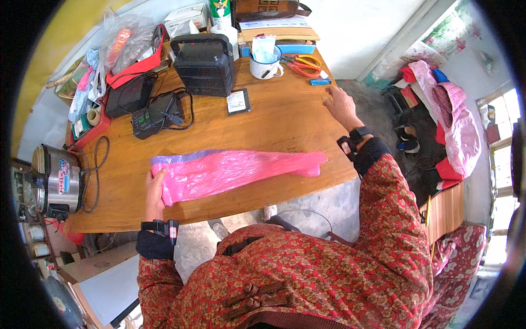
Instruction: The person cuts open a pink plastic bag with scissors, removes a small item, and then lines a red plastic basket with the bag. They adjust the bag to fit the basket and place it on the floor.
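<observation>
One pink plastic bag (235, 172) stretches across the near tabletop (285, 123), its left end gripped by the left hand's (155, 189) fingers! Over right, the right hand (342, 107) has empty, loosely spread fingers near one small blue item (320, 82), two handled tools (315, 69), one white mug (262, 69).

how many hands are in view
2: the left hand touches the left end of the pink plastic; the right hand is near the right edge of the table. No others show.
</observation>
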`<state>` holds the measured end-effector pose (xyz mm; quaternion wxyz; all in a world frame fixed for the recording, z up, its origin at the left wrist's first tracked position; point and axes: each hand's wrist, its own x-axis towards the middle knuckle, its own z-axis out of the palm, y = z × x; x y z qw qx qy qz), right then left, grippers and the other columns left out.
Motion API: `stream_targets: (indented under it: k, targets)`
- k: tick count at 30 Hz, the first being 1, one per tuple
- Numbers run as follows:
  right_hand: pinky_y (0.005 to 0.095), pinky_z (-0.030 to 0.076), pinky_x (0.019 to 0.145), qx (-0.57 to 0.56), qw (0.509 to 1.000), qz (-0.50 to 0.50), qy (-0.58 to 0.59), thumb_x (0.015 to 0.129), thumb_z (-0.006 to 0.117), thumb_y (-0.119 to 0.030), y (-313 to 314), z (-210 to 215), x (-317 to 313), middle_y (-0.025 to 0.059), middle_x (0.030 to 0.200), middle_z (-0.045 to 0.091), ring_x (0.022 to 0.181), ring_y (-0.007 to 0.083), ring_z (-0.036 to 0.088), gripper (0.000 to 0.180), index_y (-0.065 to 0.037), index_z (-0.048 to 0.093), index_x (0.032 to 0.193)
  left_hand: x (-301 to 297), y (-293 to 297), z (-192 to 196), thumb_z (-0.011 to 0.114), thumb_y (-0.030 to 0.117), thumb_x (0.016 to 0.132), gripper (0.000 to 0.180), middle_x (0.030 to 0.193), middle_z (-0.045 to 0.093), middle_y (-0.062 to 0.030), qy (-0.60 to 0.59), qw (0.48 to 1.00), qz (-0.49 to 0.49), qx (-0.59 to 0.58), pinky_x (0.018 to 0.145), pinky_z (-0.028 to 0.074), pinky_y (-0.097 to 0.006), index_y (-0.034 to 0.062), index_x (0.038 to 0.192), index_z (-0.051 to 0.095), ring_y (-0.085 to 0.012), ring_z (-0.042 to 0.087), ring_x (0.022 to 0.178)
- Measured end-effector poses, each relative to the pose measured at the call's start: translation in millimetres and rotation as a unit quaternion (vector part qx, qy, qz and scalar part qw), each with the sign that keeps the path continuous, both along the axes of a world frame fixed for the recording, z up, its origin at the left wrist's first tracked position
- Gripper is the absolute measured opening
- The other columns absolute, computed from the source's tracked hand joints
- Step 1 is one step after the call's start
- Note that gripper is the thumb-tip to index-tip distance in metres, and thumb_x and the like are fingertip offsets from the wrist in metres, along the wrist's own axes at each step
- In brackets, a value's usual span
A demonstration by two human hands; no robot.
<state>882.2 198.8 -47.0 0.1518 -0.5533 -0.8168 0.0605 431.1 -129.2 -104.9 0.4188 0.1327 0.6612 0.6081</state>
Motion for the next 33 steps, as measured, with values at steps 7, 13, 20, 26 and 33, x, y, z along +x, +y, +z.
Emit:
stream_targets:
  k: [7,13,20,26,33]
  targets:
    - [0.0445,0.039,0.086,0.087,0.993,0.072,-0.033,0.081,0.055,-0.026,87.7,-11.4,-52.0,0.0168,0.112,0.053,0.107,0.0323,0.049,0.043,-0.006,0.047,0.118,11.5,4.0,-0.5,0.063,0.014,0.080,0.034,0.098,0.058,-0.0064,0.064,0.997,0.049,-0.018,0.073,0.049,-0.030,0.0023,0.110,0.050,-0.0148,0.057,0.083]
    - [0.0450,0.040,0.087,-0.015,0.989,0.061,-0.130,0.078,0.052,-0.019,132.7,-20.8,-70.2,0.0165,0.111,0.054,0.105,0.0331,0.050,0.035,-0.005,0.051,0.110,11.5,6.3,-2.8,0.063,0.014,0.080,0.033,0.096,0.059,-0.0057,0.092,0.993,0.060,-0.045,0.074,0.047,-0.029,0.0025,0.108,0.051,-0.0142,0.057,0.082]
    - [0.0427,0.044,0.083,0.024,0.973,0.079,-0.214,0.075,0.054,-0.018,147.1,-18.4,-70.0,0.0159,0.102,0.059,0.098,0.0331,0.056,0.026,-0.007,0.061,0.097,12.6,6.8,-2.1,0.062,0.014,0.082,0.029,0.096,0.060,-0.0053,0.101,0.992,0.062,-0.053,0.073,0.048,-0.029,0.0023,0.107,0.052,-0.0139,0.058,0.082]
    - [0.0440,0.048,0.074,-0.051,0.984,0.023,-0.171,0.069,0.061,-0.022,120.9,-7.0,-26.8,0.0186,0.092,0.062,0.086,0.0350,0.061,0.034,-0.002,0.059,0.096,10.7,6.8,-2.7,0.064,0.015,0.080,0.029,0.093,0.059,-0.0052,0.090,0.993,0.063,-0.034,0.071,0.048,-0.029,0.0032,0.104,0.052,-0.0136,0.057,0.079]
    - [0.0406,0.048,0.073,-0.101,0.976,0.078,-0.176,0.066,0.066,-0.028,32.5,-17.2,33.5,0.0154,0.096,0.059,0.088,0.0325,0.059,0.040,-0.007,0.057,0.099,11.3,7.3,-4.2,0.064,0.012,0.080,0.028,0.092,0.060,-0.0039,0.069,0.996,0.061,-0.007,0.071,0.049,-0.029,0.0035,0.104,0.052,-0.0131,0.057,0.078]
